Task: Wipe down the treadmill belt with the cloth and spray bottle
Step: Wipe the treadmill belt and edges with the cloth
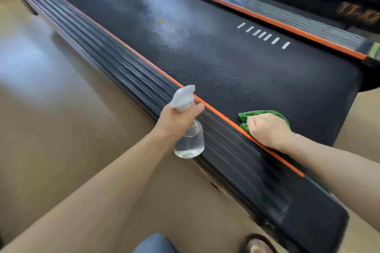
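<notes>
The left hand [178, 119] is wrapped round the neck of a clear plastic spray bottle with a white trigger head [188, 129], one finger lying across the front at the trigger, and holds it in the air above the ribbed black side rail with its orange edge strip [144, 86]. The right hand [267, 129] is clenched over a bunched green cloth [261, 113] and presses it onto the black textured treadmill belt [226, 63], just inside the orange strip at the near end.

A pale sheen further up the belt looks like spray mist, though the blur makes that uncertain. The wiping seems to be at an early stage, with most of the belt still ahead of the cloth.

The bottle holds little liquid, so it should be light and best held at the neck. The cloth is soft and will likely drag on the grippy belt, so it wants firm pressure from a flat palm.
</notes>
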`<state>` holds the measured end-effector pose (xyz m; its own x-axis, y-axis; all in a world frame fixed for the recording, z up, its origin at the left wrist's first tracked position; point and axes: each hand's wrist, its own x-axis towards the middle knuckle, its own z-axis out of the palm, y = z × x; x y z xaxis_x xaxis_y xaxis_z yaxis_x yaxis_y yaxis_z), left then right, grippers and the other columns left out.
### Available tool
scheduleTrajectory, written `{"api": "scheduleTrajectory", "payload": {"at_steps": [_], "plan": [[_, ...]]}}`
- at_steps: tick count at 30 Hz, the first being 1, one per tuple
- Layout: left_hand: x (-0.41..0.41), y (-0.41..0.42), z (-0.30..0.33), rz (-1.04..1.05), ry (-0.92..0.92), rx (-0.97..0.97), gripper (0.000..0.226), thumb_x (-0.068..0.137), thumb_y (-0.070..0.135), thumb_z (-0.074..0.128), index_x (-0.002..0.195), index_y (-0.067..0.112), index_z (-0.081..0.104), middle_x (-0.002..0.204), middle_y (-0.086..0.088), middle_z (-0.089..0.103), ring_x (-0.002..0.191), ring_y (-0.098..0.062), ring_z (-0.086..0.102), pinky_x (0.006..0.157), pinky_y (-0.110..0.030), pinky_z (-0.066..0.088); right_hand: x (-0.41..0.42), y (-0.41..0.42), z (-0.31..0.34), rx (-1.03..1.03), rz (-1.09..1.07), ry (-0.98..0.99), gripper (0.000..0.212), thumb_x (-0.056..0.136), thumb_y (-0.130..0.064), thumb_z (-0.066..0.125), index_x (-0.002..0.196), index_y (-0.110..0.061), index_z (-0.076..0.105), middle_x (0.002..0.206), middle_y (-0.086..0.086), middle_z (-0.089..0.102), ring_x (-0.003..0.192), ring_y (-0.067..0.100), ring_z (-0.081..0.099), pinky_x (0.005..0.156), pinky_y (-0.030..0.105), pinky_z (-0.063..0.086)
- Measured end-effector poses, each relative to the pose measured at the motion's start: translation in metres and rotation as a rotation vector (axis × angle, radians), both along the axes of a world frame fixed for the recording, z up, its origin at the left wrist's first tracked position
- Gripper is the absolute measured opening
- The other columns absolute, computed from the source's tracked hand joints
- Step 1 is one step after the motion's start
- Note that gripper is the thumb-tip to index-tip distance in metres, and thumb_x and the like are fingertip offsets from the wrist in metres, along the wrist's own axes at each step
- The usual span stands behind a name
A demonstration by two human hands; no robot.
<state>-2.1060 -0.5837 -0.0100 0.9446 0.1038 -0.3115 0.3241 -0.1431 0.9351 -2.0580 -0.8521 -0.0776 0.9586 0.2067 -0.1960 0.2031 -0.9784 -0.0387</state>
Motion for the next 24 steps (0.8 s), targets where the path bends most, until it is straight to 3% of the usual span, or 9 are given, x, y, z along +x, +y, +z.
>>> {"api": "scheduleTrajectory", "payload": {"at_steps": [4,7,9,11,13,15,18,21,24], "plan": [[0.026,0.003,0.02,0.073,0.019,0.022,0.019,0.077,0.047,0.078,0.069,0.031,0.074,0.086,-0.003,0.074,0.063,-0.012,0.058,0.075,-0.036,0.054,-0.005,0.002,-0.001,0.056,-0.114,-0.044,0.042,0.1,-0.029,0.032,0.064,-0.017,0.052,0.086,0.005,0.069,0.081,0.029,0.057,0.072,0.037,0.046],[0.047,-0.004,0.028,0.111,0.056,0.09,0.027,0.078,0.046,0.078,0.067,0.022,0.076,0.082,-0.01,0.077,0.056,-0.015,0.057,0.08,-0.043,0.061,0.002,0.012,0.006,0.087,-0.093,-0.115,0.048,0.099,-0.03,0.036,0.054,-0.016,0.044,0.07,0.002,0.063,0.074,0.03,0.057,0.064,0.036,0.042],[0.062,-0.009,0.029,0.184,0.116,0.097,0.028,0.071,0.045,0.078,0.063,0.018,0.073,0.071,-0.009,0.073,0.061,-0.022,0.062,0.085,-0.05,0.063,0.018,0.024,0.009,0.102,0.042,-0.177,0.05,0.098,-0.029,0.04,0.05,-0.016,0.034,0.063,0.004,0.061,0.068,0.033,0.057,0.06,0.036,0.041],[0.08,-0.011,0.028,0.224,0.18,0.1,0.027,0.079,0.039,0.079,0.065,0.018,0.071,0.068,-0.002,0.07,0.066,-0.024,0.065,0.08,-0.043,0.062,0.044,0.034,0.003,0.141,0.122,-0.227,0.05,0.097,-0.032,0.036,0.049,-0.017,0.036,0.062,0.006,0.063,0.065,0.033,0.06,0.057,0.036,0.041],[0.094,-0.009,0.029,0.195,0.231,0.11,0.025,0.089,0.035,0.077,0.072,0.017,0.073,0.08,-0.001,0.075,0.074,-0.022,0.069,0.077,-0.037,0.059,0.069,0.049,-0.004,0.187,0.119,-0.292,0.05,0.094,-0.032,0.032,0.049,-0.015,0.047,0.058,0.006,0.061,0.061,0.033,0.059,0.054,0.035,0.042],[0.111,-0.005,0.03,0.185,0.273,0.11,0.023,0.089,0.036,0.077,0.077,0.017,0.075,0.09,-0.005,0.079,0.08,-0.025,0.072,0.082,-0.041,0.061,0.091,0.065,-0.009,0.25,0.071,-0.35,0.049,0.092,-0.029,0.034,0.048,-0.012,0.05,0.054,0.006,0.058,0.055,0.033,0.057,0.051,0.034,0.041],[0.133,0.003,0.034,0.278,0.296,0.149,0.023,0.081,0.038,0.075,0.079,0.016,0.073,0.093,-0.01,0.079,0.077,-0.03,0.073,0.077,-0.042,0.059,0.107,0.077,-0.012,0.268,0.03,-0.337,0.047,0.093,-0.03,0.033,0.052,-0.014,0.049,0.057,0.004,0.057,0.059,0.032,0.055,0.057,0.036,0.042],[0.154,0.019,0.035,0.364,0.264,0.177,0.029,0.074,0.043,0.072,0.081,0.016,0.076,0.09,-0.007,0.077,0.086,-0.029,0.075,0.091,-0.048,0.062,0.106,0.076,-0.017,0.272,0.06,-0.456,0.041,0.093,-0.027,0.036,0.054,-0.017,0.045,0.057,0.003,0.054,0.058,0.03,0.053,0.055,0.038,0.042],[0.171,0.038,0.026,0.383,0.225,0.147,0.028,0.076,0.046,0.074,0.076,0.018,0.076,0.089,-0.003,0.077,0.084,-0.027,0.072,0.093,-0.048,0.061,0.107,0.075,-0.016,0.346,0.08,-0.527,0.039,0.093,-0.025,0.038,0.055,-0.018,0.042,0.055,0.001,0.051,0.054,0.03,0.053,0.051,0.039,0.045]]}}
